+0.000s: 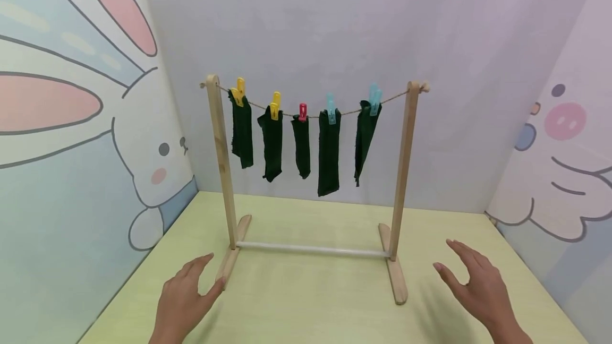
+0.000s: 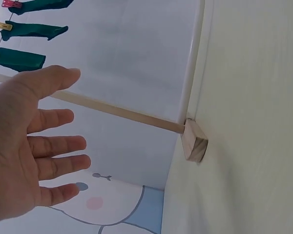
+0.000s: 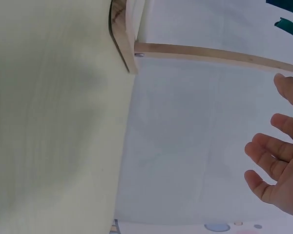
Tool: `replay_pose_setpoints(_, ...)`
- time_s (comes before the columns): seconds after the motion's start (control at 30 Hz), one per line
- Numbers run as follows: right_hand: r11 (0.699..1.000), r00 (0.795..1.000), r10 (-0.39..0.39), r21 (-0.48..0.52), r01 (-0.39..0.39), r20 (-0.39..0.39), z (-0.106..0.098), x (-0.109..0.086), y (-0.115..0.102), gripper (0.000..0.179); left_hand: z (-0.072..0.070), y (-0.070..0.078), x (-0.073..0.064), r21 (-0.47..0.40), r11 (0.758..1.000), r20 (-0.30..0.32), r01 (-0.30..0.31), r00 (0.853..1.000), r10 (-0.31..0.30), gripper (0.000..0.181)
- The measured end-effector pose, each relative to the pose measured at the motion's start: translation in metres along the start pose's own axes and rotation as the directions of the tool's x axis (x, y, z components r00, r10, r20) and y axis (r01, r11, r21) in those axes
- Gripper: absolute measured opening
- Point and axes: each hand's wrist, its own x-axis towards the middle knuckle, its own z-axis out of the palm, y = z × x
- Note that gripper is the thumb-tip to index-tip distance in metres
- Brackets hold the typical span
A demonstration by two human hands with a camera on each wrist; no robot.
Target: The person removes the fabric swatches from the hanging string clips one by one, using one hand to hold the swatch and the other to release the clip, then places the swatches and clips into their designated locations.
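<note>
A wooden drying rack [image 1: 404, 174] stands upright on the table with a string [image 1: 392, 98] tied between its posts. Several dark green cloth strips [image 1: 328, 158] hang from that string. Yellow clothespins [image 1: 241, 87] grip the two left strips, a red clothespin [image 1: 303, 112] the middle one, and light blue clothespins [image 1: 331, 109] the two on the right. My left hand [image 1: 184, 299] is in the air near the rack's left foot, fingers spread and holding nothing. To the right of the right foot, my right hand [image 1: 480, 291] hovers with relaxed fingers, also holding nothing.
A white crossbar [image 1: 311, 249] joins the rack's feet low above the pale yellow tabletop [image 1: 306, 301]. Behind stands a plain whitish backdrop [image 1: 454, 121]. Panels with a cartoon rabbit [image 1: 143, 158] and a cartoon pig [image 1: 564, 174] flank the table left and right.
</note>
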Motion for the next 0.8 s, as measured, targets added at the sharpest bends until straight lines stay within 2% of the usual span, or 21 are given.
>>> replay_pose_setpoints(0.27, 0.997, 0.998, -0.048, 0.059, 0.050, -0.044, 0.002, 0.016, -0.011, 0.055, 0.009, 0.019, 0.008, -0.100, 0.994, -0.026, 0.033, 0.999, -0.035, 0.046)
replay_pose_setpoints(0.4, 0.993, 0.996, -0.058, 0.102, 0.064, -0.061, 0.002, 0.024, -0.016, 0.054, 0.014, 0.030, 0.015, -0.144, 0.989, -0.015, 0.047, 0.999, -0.050, 0.044)
replay_pose_setpoints(0.8, 0.969, 0.991, -0.107, 0.215, 0.122, -0.077, 0.003, 0.052, -0.034, 0.053, 0.038, 0.057, 0.037, -0.214, 0.977, 0.017, -0.006, 1.000, 0.010, 0.044)
